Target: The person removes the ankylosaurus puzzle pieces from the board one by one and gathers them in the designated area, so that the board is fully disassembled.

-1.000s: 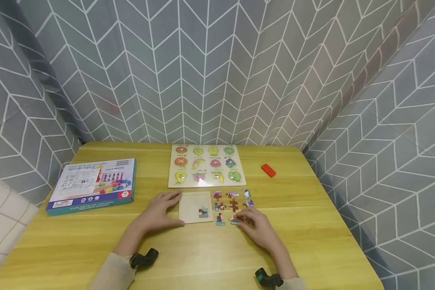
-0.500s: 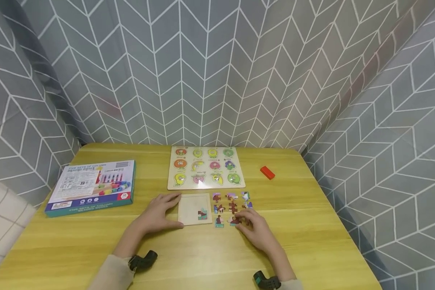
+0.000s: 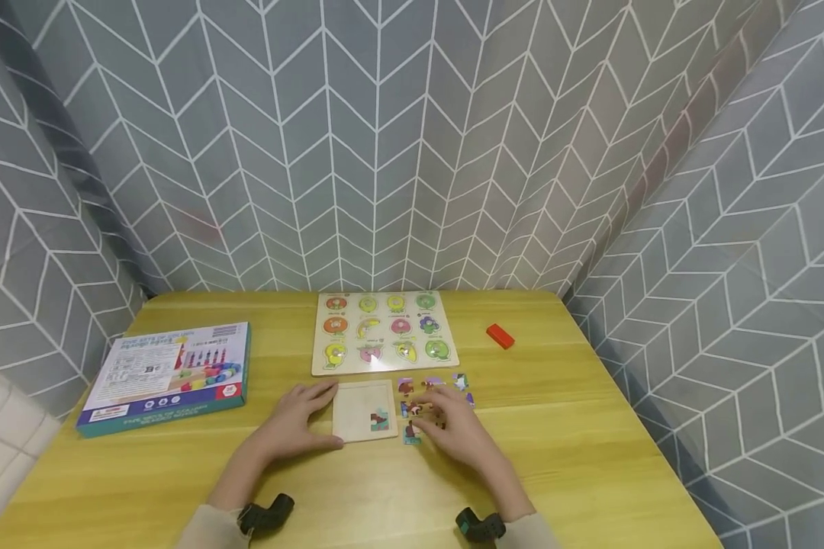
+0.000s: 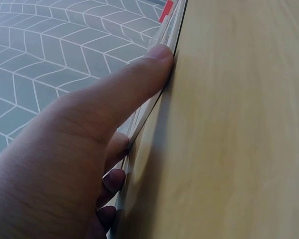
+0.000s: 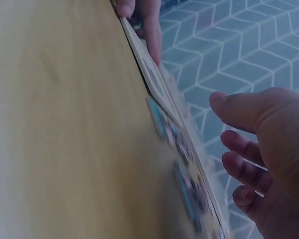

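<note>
My left hand [image 3: 291,423] holds the square wooden puzzle tray [image 3: 352,404] by its left side, the thumb at the near corner and the forefinger at the far corner. One teal and brown jigsaw piece [image 3: 379,419] lies in the tray's near right corner. To the right of the tray, several loose jigsaw pieces [image 3: 411,435] lie in rows on the table. Over them hovers my right hand [image 3: 463,435], hiding some. In the right wrist view its thumb and loosely bent fingers [image 5: 241,149] stand apart with nothing between them, and a loose piece [image 5: 187,194] lies below.
Behind the tray lies a fruit puzzle board [image 3: 384,332]. A boxed bead set [image 3: 168,374] sits at the left of the table [image 3: 577,427], and a small red block [image 3: 500,336] at the back right. A patterned curtain [image 3: 378,152] surrounds the table's back and sides.
My right hand has left the near-row piece its fingertips were on and moved left over the pieces. The left hand stays on the tray. The head view has tilted up slightly.
</note>
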A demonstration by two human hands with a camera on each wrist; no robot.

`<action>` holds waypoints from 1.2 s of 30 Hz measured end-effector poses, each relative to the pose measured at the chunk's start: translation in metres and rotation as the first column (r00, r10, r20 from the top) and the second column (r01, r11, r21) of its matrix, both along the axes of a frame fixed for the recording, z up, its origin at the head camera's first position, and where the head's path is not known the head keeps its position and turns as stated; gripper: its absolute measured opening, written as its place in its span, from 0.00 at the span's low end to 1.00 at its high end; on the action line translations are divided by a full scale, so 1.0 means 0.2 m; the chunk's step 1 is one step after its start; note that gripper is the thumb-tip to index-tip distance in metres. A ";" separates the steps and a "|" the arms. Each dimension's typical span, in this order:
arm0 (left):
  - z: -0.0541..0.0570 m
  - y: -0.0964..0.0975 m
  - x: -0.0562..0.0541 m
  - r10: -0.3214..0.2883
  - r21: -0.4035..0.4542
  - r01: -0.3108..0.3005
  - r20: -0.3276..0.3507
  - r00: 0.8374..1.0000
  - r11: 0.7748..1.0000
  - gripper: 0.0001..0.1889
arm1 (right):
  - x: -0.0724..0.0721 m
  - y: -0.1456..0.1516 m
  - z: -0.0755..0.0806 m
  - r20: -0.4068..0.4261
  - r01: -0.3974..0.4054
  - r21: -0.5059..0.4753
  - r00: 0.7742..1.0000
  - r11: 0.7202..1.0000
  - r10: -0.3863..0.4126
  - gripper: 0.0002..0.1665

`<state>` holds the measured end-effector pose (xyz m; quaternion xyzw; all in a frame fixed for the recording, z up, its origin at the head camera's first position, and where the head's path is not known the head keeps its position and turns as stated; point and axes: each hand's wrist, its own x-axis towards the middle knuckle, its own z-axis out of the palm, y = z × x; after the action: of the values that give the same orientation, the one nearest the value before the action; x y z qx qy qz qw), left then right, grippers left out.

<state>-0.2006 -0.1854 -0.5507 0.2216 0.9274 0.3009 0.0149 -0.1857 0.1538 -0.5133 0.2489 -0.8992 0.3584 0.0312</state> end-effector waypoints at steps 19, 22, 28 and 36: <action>0.01 0.00 0.01 0.004 0.013 -0.004 -0.006 1.000 1.000 0.55 | -0.08 -0.21 -0.10 0.021 -0.125 0.134 0.992 0.983 0.124 0.24; 0.00 0.00 0.01 0.005 0.018 -0.005 0.006 1.000 1.000 0.55 | -0.08 -0.21 -0.11 0.009 -0.117 0.160 0.993 0.980 0.117 0.26; 0.00 0.00 0.01 0.011 0.021 -0.011 0.022 1.000 1.000 0.56 | -0.07 -0.23 -0.11 -0.029 -0.112 0.199 0.992 0.974 0.120 0.24; -0.01 0.00 0.01 0.009 0.015 -0.009 0.003 1.000 1.000 0.56 | -0.06 -0.25 -0.11 -0.043 -0.088 0.174 0.994 0.981 0.096 0.18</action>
<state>-0.1991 -0.1849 -0.5527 0.2171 0.9262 0.3081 0.0133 -0.1975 0.1036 -0.5355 0.3011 -0.9132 0.2741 0.0159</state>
